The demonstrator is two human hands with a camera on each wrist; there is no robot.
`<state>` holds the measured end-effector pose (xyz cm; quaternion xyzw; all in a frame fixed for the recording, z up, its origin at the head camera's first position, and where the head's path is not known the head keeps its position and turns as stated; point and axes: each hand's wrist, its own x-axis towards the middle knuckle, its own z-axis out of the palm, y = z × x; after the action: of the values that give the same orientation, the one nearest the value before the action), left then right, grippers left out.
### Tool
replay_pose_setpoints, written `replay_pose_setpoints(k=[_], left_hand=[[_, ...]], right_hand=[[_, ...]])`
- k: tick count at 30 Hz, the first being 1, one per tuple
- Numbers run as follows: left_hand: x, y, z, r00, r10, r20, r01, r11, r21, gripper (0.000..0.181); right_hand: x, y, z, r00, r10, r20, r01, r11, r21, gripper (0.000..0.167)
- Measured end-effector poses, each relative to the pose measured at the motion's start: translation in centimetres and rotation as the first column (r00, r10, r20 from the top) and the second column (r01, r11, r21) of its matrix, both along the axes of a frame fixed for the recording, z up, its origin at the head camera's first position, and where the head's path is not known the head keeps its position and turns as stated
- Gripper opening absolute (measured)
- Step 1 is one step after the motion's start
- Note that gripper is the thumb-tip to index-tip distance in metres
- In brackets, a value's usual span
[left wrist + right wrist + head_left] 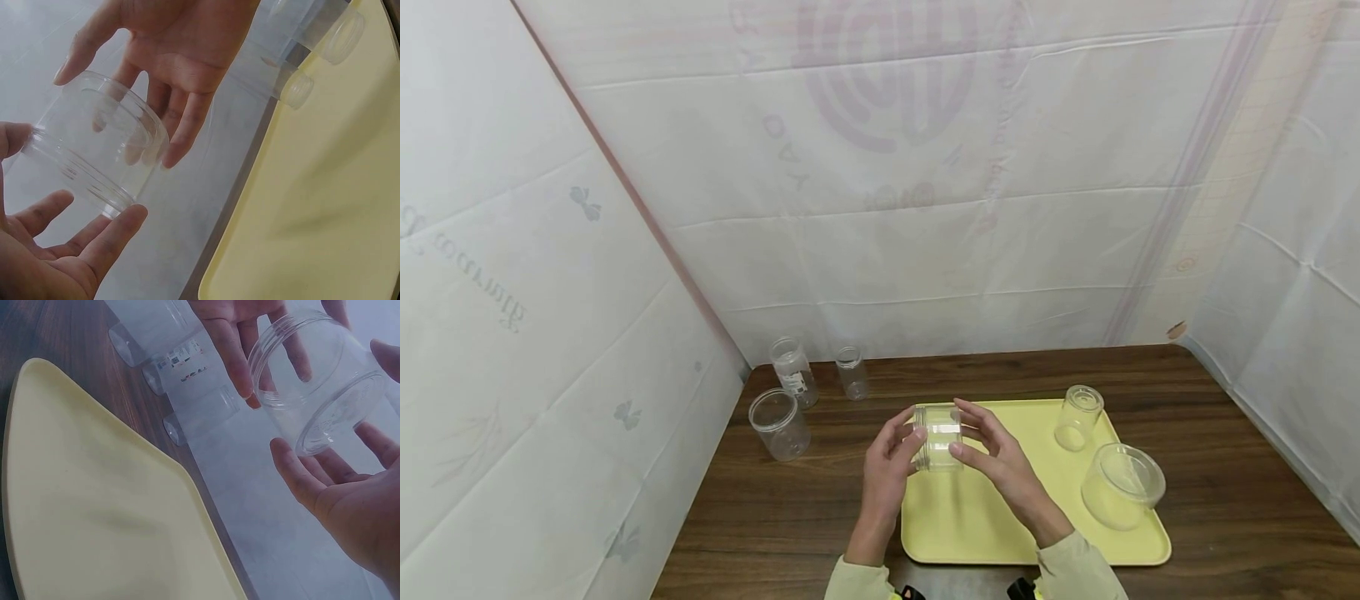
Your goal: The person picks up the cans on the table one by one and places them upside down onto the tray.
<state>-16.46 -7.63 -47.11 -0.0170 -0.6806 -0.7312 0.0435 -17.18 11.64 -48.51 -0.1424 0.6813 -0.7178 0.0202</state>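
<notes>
A clear plastic jar [940,437] lies on its side in the air above the yellow tray [977,533], held between both hands. My left hand [887,471] grips its threaded mouth end with thumb and fingers. At the base end, my right hand [1006,471] holds it the same way. Seen from the left wrist, the jar [94,140] is see-through, and right-hand fingers show behind its wall. The right wrist view shows the jar's round base [344,412] toward the right hand and its screw rim toward the left. No lid is visible on it.
Upside down on the tray's right side stand a narrow clear jar [1078,417] and a wide one [1122,487]. To the left, on the dark wood table [760,517], stand a wide jar [780,427], a labelled jar [795,375] and a small jar [852,375]. White sheeting [887,250] surrounds the table.
</notes>
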Motion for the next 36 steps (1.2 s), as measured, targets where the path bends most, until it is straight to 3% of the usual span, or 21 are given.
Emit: replay_pose_setpoints(k=[24,36], left_hand=[[0.0,-0.2,-0.1,1.0,-0.016,-0.001,0.016,1.0,-0.005,0.047],[-0.3,-0.4,-0.2,0.997,0.058,-0.053,-0.06,0.997,-0.045,0.041]], right_hand=[[0.1,0.2,0.1,1.0,-0.007,-0.003,0.007,1.0,0.021,0.063],[0.2,1.2,0.1,0.999,-0.044,-0.008,0.044,0.998,0.048,0.061]])
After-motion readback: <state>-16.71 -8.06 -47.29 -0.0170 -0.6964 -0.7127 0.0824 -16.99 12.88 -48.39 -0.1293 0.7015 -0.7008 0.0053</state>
